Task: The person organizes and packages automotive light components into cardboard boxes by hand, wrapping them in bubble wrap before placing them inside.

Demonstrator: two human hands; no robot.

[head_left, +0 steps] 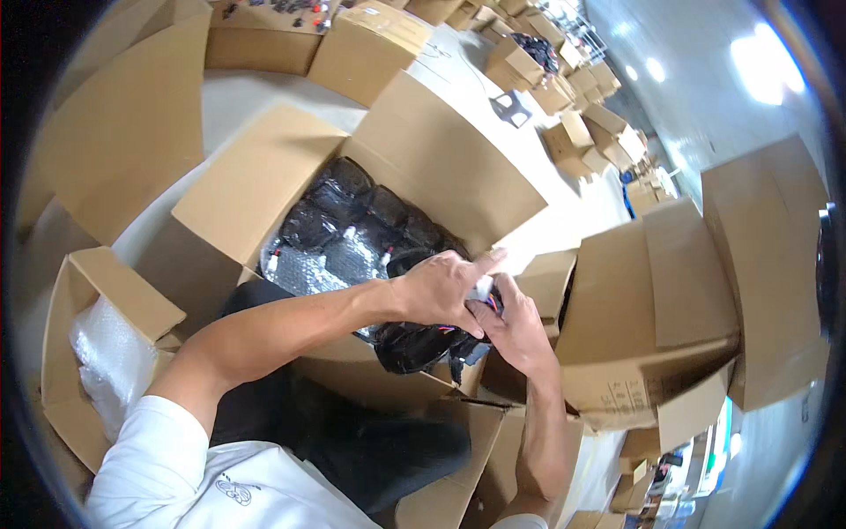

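My left hand [436, 289] and my right hand [518, 328] meet over the right side of an open carton [441, 150]. Between their closed fingers shows a small white piece [482, 287] with thin coloured wires [493, 302]; its exact kind is partly hidden. Directly beneath hangs a black plastic-wrapped bundle [410, 348], with more coloured wire at its top. Inside the carton lie several black items in clear plastic [339, 189]. Beside them is a sheet of bubble wrap [326, 264], where small white-and-red connector ends [273, 260] stick out.
At the left stands a small carton with bubble wrap [110, 344]. Large cartons [648, 317] crowd the right side. Farther off are a carton with small loose parts on top [264, 44], a black stool [510, 108] and stacked boxes [520, 66]. My legs [352, 432] are against the open carton.
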